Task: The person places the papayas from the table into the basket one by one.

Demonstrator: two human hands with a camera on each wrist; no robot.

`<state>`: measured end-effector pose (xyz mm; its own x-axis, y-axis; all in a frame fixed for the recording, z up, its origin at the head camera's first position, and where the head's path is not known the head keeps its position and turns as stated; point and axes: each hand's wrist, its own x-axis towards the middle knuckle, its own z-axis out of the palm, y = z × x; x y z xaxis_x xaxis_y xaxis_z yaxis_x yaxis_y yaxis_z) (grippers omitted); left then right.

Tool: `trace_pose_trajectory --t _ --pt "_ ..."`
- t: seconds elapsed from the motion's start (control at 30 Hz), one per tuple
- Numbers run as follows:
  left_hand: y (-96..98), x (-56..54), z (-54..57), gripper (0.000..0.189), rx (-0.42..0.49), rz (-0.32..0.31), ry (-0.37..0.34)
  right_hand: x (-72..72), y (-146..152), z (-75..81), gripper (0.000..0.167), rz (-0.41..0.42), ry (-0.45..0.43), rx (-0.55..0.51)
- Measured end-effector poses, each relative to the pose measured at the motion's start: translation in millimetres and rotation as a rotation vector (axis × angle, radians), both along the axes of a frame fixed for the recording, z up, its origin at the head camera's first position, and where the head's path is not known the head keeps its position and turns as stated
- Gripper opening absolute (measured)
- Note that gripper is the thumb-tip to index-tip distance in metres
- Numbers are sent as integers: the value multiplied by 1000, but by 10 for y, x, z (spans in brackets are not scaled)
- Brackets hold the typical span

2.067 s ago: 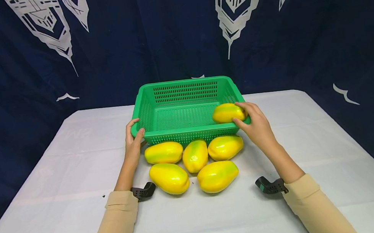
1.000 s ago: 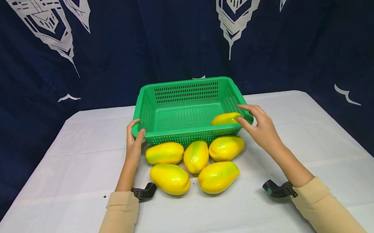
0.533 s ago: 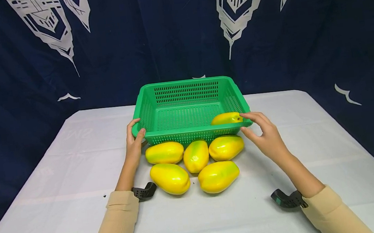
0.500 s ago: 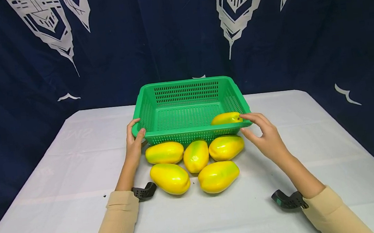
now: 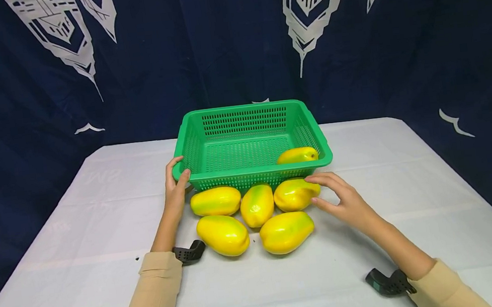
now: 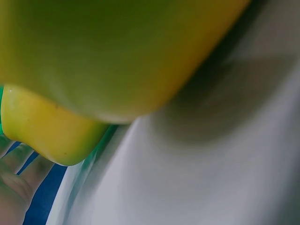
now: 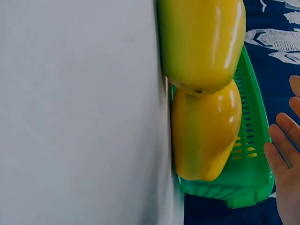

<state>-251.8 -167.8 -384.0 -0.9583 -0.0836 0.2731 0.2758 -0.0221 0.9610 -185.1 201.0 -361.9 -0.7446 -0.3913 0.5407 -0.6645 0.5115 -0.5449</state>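
My left hand [image 5: 175,191] grips the near left corner of a green slotted basket [image 5: 248,176], thumb over the rim. One yellow papaya [image 5: 297,155] lies inside at the basket's near right corner. In front of the basket, several yellow-green papayas sit in two rows. My right hand [image 5: 346,204] is at the right end of the back row's right papaya [image 5: 294,195], thumb and fingers spread. In the right wrist view those fingers [image 7: 284,133] are extended and apart from the nearby papaya [image 7: 204,133]. A blurred papaya [image 6: 108,51] fills the top of the left wrist view.
A middle papaya [image 5: 257,206] and a left papaya [image 5: 216,201] complete the back row. Two more papayas, left [image 5: 223,235] and right [image 5: 287,232], lie nearer. A white cloth covers the table [image 5: 262,293]; a dark blue patterned curtain [image 5: 234,48] hangs behind.
My right hand has let go of the papaya in the basket, drawn back over the rim and come down to the right papaya on the table. My left hand keeps its grip.
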Motion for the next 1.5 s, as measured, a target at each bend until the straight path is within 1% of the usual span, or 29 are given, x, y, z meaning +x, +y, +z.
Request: trace_pose_trajectory --t 0.2,0.33,0.5,0.73,0.93,1.07,1.2,1.33,1.5 --pt "6 -1 -20 48 7 -3 -3 78 -33 -44 46 79 -26 14" --pt "6 4 -23 47 6 -5 -8 119 -62 -16 45 120 -40 8" --pt "0 -6 -9 47 3 -6 -8 143 -77 15 46 151 -87 51" --pt "-7 -5 7 47 -7 0 -9 205 -119 4 48 161 -171 169" --pt "-2 -1 0 47 -5 4 0 271 -166 -13 46 170 -237 237" --pt "6 1 2 46 -11 13 3 292 -194 -15 44 176 -253 270" --pt "8 2 11 46 7 3 -2 299 -216 -19 46 174 -263 300" --pt "3 -1 19 46 24 -10 -6 298 -247 -33 55 171 -257 328" --pt "-1 0 11 46 17 -16 -10 297 -272 -85 67 163 -225 358"
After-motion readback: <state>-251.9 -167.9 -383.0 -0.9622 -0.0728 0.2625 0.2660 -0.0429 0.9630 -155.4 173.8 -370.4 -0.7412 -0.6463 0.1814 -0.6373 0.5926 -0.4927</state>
